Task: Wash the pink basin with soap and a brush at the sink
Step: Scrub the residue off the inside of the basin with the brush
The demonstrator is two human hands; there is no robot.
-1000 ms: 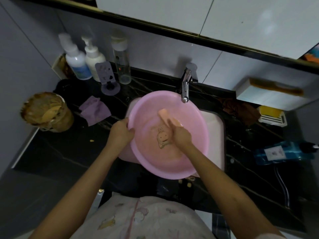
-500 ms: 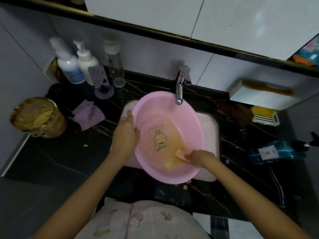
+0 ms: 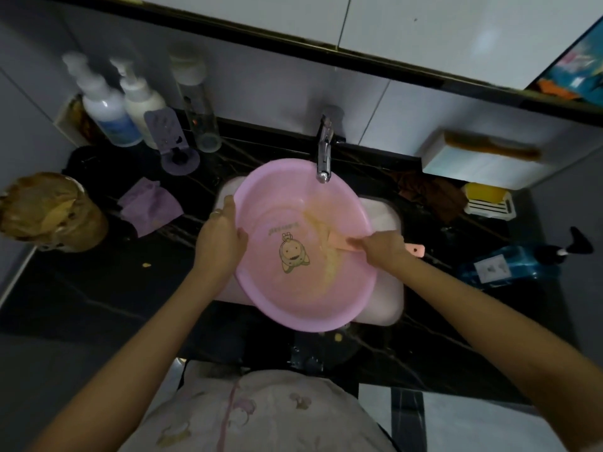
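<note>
Fingers of your left grip (image 3: 220, 238) curl over the rim of the pink basin (image 3: 303, 288), which sits in the sink (image 3: 388, 223) between your 2 grips. Your right grip (image 3: 383, 247) grasps the brush (image 3: 341, 243), its head just left of that grip on the yellow-smeared inner wall, with the tap (image 3: 324, 158) beyond both grips.

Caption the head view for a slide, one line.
The left hand grips the basin by its rim over the sink while the right hand scrubs inside with a brush.
</note>
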